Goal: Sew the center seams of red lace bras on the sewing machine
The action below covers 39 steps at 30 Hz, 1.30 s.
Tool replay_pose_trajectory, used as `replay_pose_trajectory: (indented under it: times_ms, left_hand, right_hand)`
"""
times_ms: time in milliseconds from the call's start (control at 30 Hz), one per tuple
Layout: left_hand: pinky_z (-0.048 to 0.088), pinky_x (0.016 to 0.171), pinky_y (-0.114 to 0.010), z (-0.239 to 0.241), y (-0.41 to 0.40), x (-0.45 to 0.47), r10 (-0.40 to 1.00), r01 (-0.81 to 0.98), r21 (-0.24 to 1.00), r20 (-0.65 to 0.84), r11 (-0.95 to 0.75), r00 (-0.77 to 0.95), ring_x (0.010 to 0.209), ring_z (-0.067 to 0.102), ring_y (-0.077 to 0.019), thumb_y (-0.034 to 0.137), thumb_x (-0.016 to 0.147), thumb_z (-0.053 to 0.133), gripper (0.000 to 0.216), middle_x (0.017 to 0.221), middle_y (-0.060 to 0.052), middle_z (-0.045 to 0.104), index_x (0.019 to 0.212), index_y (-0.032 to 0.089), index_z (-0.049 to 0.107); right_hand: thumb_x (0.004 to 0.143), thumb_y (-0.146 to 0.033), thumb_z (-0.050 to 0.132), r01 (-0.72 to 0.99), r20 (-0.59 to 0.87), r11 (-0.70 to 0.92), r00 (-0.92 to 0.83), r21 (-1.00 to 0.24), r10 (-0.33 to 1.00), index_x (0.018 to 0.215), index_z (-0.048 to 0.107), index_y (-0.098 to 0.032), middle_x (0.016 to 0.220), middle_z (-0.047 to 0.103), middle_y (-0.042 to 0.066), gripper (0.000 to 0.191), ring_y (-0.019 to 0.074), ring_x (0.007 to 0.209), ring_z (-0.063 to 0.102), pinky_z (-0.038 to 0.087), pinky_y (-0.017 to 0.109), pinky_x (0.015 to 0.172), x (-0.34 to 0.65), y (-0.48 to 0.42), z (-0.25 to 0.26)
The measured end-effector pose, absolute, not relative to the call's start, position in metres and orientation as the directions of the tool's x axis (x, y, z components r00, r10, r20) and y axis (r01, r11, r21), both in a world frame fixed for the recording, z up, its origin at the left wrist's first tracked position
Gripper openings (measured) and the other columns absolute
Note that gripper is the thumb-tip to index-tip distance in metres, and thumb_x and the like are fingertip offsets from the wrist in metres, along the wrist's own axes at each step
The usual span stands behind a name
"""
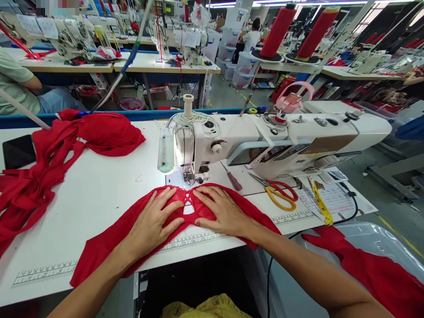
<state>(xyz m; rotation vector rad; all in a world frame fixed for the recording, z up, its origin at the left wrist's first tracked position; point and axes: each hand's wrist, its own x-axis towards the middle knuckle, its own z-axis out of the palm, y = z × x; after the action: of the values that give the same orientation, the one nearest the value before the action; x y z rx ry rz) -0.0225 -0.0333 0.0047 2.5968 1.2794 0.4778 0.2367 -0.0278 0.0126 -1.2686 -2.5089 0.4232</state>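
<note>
A red bra-like garment (pixel 107 247) lies spread on the white table, with a lace centre and crossed straps over a small gap. My left hand (pixel 154 216) rests flat on its left cup, fingers spread. On the right cup lies my right hand (pixel 223 210), also flat with the fingers apart. The garment's upper edge meets the needle area of a white sewing machine (pixel 232 132), whose presser foot (pixel 189 177) stands just beyond my fingertips. Whether the foot touches the cloth I cannot tell.
Right of the machine's needle lie a screwdriver (pixel 234 181), scissors (pixel 281 196) and a yellow tape measure (pixel 320 201). Red garments (pixel 109 132) are heaped at the left beside a black phone (pixel 19 151). A clear plastic bin (pixel 374 234) holds red cloth. A co-worker's sleeve (pixel 15 66) shows upper left.
</note>
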Motion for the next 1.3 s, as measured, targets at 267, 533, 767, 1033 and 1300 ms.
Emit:
replay_pose_trajectory:
  times_ms: [267, 533, 767, 1033, 1300]
  left_hand:
    - [0.034, 0.115, -0.061, 0.0026, -0.0339, -0.0228, 0.807, 0.728, 0.353, 0.187, -0.588, 0.560, 0.144, 0.038, -0.0330, 0.042, 0.099, 0.050, 0.031, 0.156, -0.009, 0.042, 0.121, 0.027, 0.066]
    - [0.034, 0.116, -0.061, -0.0011, -0.0332, -0.0239, 0.810, 0.725, 0.364, 0.201, -0.584, 0.552, 0.144, 0.039, -0.0334, 0.043, 0.098, 0.051, 0.032, 0.156, -0.008, 0.042, 0.122, 0.028, 0.067]
    - [0.032, 0.117, -0.061, -0.0015, -0.0327, -0.0242, 0.803, 0.725, 0.349, 0.202, -0.594, 0.561, 0.144, 0.039, -0.0330, 0.045, 0.098, 0.050, 0.034, 0.155, -0.010, 0.043, 0.122, 0.027, 0.067]
    - [0.034, 0.116, -0.061, -0.0008, -0.0330, -0.0240, 0.800, 0.722, 0.347, 0.211, -0.599, 0.562, 0.143, 0.039, -0.0322, 0.044, 0.099, 0.050, 0.033, 0.155, -0.009, 0.043, 0.124, 0.027, 0.065]
    - [0.033, 0.115, -0.062, -0.0009, -0.0332, -0.0238, 0.804, 0.733, 0.333, 0.188, -0.593, 0.564, 0.144, 0.038, -0.0332, 0.046, 0.100, 0.047, 0.038, 0.156, -0.010, 0.041, 0.130, 0.029, 0.062]
  right_hand:
    - [0.090, -0.053, 0.064, 0.709, 0.139, 0.585, -0.583, -0.394, 0.801, 0.152, 0.039, -0.023, 0.149, 0.048, 0.013, 0.074, 0.0317, 0.135, 0.044, 0.040, 0.052, 0.111, 0.2370, -0.0270, 0.0110]
    - [0.091, -0.053, 0.063, 0.706, 0.145, 0.597, -0.592, -0.381, 0.793, 0.150, 0.042, -0.019, 0.147, 0.050, 0.014, 0.071, 0.0312, 0.135, 0.045, 0.041, 0.051, 0.112, 0.2365, -0.0266, 0.0126]
    - [0.091, -0.054, 0.062, 0.703, 0.160, 0.607, -0.596, -0.371, 0.787, 0.152, 0.040, -0.021, 0.148, 0.049, 0.014, 0.073, 0.0305, 0.135, 0.044, 0.041, 0.051, 0.112, 0.2375, -0.0266, 0.0099]
    - [0.090, -0.052, 0.064, 0.704, 0.157, 0.608, -0.598, -0.367, 0.786, 0.150, 0.042, -0.017, 0.147, 0.050, 0.015, 0.073, 0.0305, 0.135, 0.044, 0.040, 0.050, 0.113, 0.2367, -0.0272, 0.0109]
    - [0.090, -0.053, 0.064, 0.706, 0.158, 0.599, -0.589, -0.377, 0.793, 0.150, 0.042, -0.019, 0.146, 0.051, 0.015, 0.072, 0.0318, 0.134, 0.045, 0.042, 0.052, 0.110, 0.2370, -0.0270, 0.0101]
